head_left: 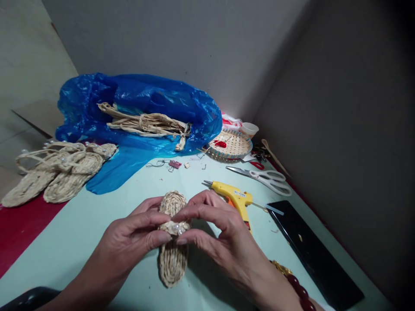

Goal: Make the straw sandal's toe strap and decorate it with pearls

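A small woven straw sandal (173, 263) is held upright, sole lengthwise, just above the pale green table top. Across its middle runs a braided strap (168, 227) with shiny pearl-like beads (178, 227). My left hand (138, 235) grips the sandal's left side, thumb and index finger pinching the strap's left end. From the right, my right hand (214, 229) closes thumb and fingers around the beaded part of the strap. A bead bracelet (296, 285) circles my right wrist. Beyond my right hand lies a yellow glue gun (235, 194) with a clear glue stick in its back.
Finished-looking beaded straw sandals (71, 172) sit at the left. Behind is a blue plastic bag (139, 90) with a bundle of dried straw (145, 125). To the right are scissors (262, 176), a round woven basket (233, 144), a paper cup (249, 128) and a black flat panel (311, 250).
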### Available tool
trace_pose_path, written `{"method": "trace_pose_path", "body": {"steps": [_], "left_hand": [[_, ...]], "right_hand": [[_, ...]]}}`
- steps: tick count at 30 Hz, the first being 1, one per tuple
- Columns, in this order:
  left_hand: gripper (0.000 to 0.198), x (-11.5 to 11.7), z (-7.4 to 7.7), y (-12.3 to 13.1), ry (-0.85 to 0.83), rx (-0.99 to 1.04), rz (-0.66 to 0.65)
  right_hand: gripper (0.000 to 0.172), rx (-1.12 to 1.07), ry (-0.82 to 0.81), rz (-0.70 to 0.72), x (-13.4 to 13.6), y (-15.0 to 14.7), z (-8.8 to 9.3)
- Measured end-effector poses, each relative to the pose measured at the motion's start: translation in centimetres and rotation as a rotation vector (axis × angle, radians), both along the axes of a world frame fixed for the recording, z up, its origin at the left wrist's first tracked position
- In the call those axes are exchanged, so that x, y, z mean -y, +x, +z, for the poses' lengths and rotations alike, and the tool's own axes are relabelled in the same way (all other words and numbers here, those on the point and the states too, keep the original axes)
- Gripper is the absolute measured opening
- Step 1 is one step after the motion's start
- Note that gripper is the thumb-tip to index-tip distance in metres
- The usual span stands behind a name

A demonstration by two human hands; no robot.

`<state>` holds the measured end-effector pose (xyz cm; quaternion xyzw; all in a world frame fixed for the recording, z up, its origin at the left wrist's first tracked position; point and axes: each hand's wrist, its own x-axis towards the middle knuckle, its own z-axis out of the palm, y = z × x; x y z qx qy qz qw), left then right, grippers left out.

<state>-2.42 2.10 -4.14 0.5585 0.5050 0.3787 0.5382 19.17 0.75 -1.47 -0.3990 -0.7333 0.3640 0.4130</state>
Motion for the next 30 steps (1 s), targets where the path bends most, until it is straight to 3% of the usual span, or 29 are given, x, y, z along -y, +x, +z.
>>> {"method": "trace_pose_path", "body": {"steps": [5, 10, 14, 18, 30], "left_hand": [[0.007, 0.1, 0.2, 0.4, 0.017, 0.022, 0.014], [0.011, 0.4, -0.2, 1.0, 0.056, 0.072, 0.115], [0.019, 0.3, -0.7, 0.9, 0.118, 0.077, 0.041], [0.022, 0.1, -0.9, 0.6, 0.146, 0.104, 0.025], [0.031, 0.1, -1.0, 0.7, 0.251, 0.122, -0.035]], "right_hand": [[0.016, -0.005, -0.009, -0.003, 0.1, 0.1, 0.1], [0.015, 0.031, -0.015, -0.006, 0.2, 0.2, 0.4], [0.023, 0.031, 0.030, -0.020, 0.2, 0.1, 0.4], [0.012, 0.010, 0.034, -0.020, 0.2, 0.0, 0.3], [0.016, 0.057, 0.096, -0.068, 0.5, -0.2, 0.0]]}}
